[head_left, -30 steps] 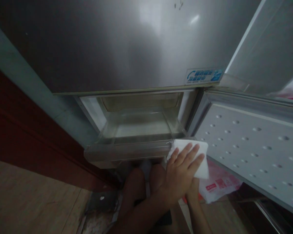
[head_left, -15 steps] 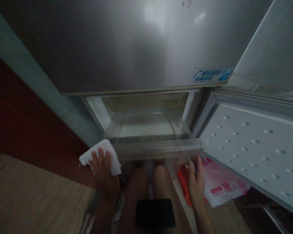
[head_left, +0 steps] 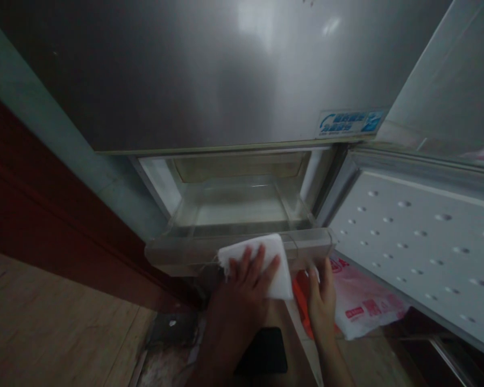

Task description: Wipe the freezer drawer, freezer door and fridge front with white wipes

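Note:
A clear plastic drawer (head_left: 193,251) is pulled partway out of the lower compartment of a fridge. My left hand (head_left: 248,287) holds a folded white cloth (head_left: 280,274) flat against the drawer's front panel, right of its middle. Its fingers are spread over the cloth, and a frayed edge shows at the left. My right hand (head_left: 321,295) grips the lower right corner of the drawer front, thumb on the near side; some of its fingers are hidden behind the panel.
The fridge door (head_left: 419,236) stands open at the right, its dimpled inside showing. Below it lie a pink-and-white plastic bag (head_left: 371,301) and something orange (head_left: 304,306). A black phone-like slab (head_left: 266,352) rests on my lap. A dark red panel (head_left: 64,215) stands at the left.
My left hand has slid the white cloth from the drawer front's left end rightward, past its middle. My right hand has stayed at the right corner.

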A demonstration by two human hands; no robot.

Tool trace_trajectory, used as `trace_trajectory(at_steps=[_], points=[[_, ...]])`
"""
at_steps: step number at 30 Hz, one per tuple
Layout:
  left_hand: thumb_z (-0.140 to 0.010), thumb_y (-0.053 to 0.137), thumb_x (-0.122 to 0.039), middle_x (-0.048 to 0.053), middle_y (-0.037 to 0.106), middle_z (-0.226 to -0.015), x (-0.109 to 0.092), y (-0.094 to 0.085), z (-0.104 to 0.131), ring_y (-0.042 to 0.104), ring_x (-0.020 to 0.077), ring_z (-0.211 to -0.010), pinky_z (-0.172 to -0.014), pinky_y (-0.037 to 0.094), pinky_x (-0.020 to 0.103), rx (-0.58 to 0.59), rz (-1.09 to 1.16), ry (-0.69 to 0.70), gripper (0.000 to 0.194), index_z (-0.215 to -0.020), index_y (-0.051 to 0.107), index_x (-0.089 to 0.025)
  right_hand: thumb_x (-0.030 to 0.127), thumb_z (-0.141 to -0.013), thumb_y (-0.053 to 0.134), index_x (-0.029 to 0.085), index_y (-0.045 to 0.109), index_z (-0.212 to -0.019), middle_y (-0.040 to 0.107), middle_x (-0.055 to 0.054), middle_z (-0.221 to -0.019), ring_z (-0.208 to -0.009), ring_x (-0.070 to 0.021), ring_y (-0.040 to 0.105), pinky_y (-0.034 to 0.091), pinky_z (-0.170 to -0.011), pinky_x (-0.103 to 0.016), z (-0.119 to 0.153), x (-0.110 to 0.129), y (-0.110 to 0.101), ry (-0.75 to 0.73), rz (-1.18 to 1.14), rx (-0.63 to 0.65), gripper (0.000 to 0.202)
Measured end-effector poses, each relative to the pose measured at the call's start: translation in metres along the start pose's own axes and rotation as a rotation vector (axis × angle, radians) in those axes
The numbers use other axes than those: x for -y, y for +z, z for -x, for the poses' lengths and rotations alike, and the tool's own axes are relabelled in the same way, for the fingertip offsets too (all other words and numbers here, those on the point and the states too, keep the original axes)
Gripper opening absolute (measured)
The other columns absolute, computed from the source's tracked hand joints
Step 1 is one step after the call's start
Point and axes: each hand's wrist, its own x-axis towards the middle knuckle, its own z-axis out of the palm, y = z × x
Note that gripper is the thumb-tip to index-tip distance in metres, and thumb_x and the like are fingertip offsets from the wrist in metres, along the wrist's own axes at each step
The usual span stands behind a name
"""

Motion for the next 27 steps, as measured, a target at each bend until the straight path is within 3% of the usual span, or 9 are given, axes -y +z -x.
trace_trajectory(at_steps=[5,6,9,11,16,19,21,24,27], points=[[-0.097,0.040,-0.029,-0.007,0.036,-0.153,-0.052,0.030,-0.037,0.017,0.0133,-0.147,-0.121,-0.001,0.037,-0.034,0.023,0.178,0.044,-0.141,0.044,-0.035,0.031,-0.094,0.038,0.000,0.062,-0.110,0.063,-0.024,-0.119,-0.119,-0.0150,0.057,0.052,-0.091,-0.042,0.005,0.020,0.016,-0.108,0.198,-0.068,0.043],[-0.098,0.039,-0.029,-0.008,0.035,-0.154,-0.061,0.035,-0.043,0.019,0.0134,-0.147,-0.122,0.002,0.037,-0.021,0.004,0.227,0.043,-0.141,0.045,-0.034,0.026,-0.095,0.038,-0.002,0.060,-0.112,0.055,-0.026,-0.130,-0.124,-0.0174,0.053,0.041,-0.104,-0.050,0.006,0.030,0.022,-0.143,0.256,-0.096,0.040],[-0.099,0.038,-0.028,-0.006,0.037,-0.153,-0.077,0.042,-0.056,0.028,0.0143,-0.144,-0.120,0.019,0.036,0.021,-0.051,0.342,0.041,-0.138,0.049,-0.030,0.017,-0.096,0.039,0.003,0.056,-0.123,0.040,-0.025,-0.144,-0.144,-0.0294,0.023,0.022,-0.107,-0.075,0.009,0.060,0.039,-0.296,0.501,-0.224,0.035],[-0.099,0.036,-0.027,-0.006,0.040,-0.152,-0.078,0.042,-0.058,0.032,0.0141,-0.142,-0.116,0.029,0.034,0.047,-0.065,0.392,0.040,-0.136,0.052,-0.029,0.015,-0.097,0.033,0.002,0.049,-0.130,0.030,-0.026,-0.149,-0.146,-0.0318,0.008,0.018,-0.107,-0.078,0.012,0.073,0.047,-0.385,0.623,-0.272,0.039],[-0.100,0.034,-0.028,-0.008,0.034,-0.155,-0.059,0.033,-0.050,0.021,0.0129,-0.146,-0.117,0.026,0.035,0.087,-0.051,0.428,0.040,-0.137,0.050,-0.030,0.010,-0.095,0.032,0.002,0.057,-0.121,0.037,-0.025,-0.146,-0.145,-0.0282,0.001,0.013,-0.109,-0.076,0.020,0.066,0.050,-0.391,0.612,-0.250,0.037],[-0.100,0.035,-0.028,-0.008,0.032,-0.155,-0.041,0.023,-0.041,0.016,0.0116,-0.147,-0.121,0.007,0.035,0.059,-0.014,0.385,0.040,-0.138,0.048,-0.031,0.022,-0.095,0.034,0.002,0.064,-0.109,0.056,-0.019,-0.131,-0.139,-0.0205,0.033,0.023,-0.113,-0.057,0.016,0.041,0.033,-0.223,0.311,-0.091,0.038],[-0.100,0.035,-0.027,-0.008,0.039,-0.152,-0.026,0.012,-0.034,0.017,0.0106,-0.147,-0.121,-0.001,0.034,0.028,-0.004,0.339,0.041,-0.138,0.049,-0.031,0.034,-0.093,0.035,0.003,0.063,-0.110,0.066,-0.017,-0.118,-0.122,-0.0145,0.055,0.050,-0.097,-0.039,0.010,0.024,0.017,-0.140,0.156,-0.022,0.046],[-0.097,0.036,-0.021,-0.001,0.046,-0.148,0.005,-0.005,-0.018,0.020,0.0149,-0.147,-0.121,0.000,0.038,-0.005,0.003,0.235,0.046,-0.141,0.045,-0.030,0.047,-0.090,0.042,0.002,0.044,-0.138,0.045,-0.018,-0.143,-0.133,-0.0177,0.045,0.034,-0.112,-0.035,0.001,0.006,0.001,-0.049,0.049,-0.002,0.066],[-0.094,0.035,-0.015,0.003,0.029,-0.157,0.042,-0.022,0.005,0.015,0.0232,-0.148,-0.121,0.001,0.046,-0.094,0.019,0.136,0.055,-0.148,0.034,-0.027,0.053,-0.088,0.046,0.009,0.037,-0.145,0.035,-0.015,-0.151,-0.141,-0.0216,0.033,0.023,-0.119,-0.042,-0.001,-0.001,-0.001,0.018,-0.028,0.035,0.072]])
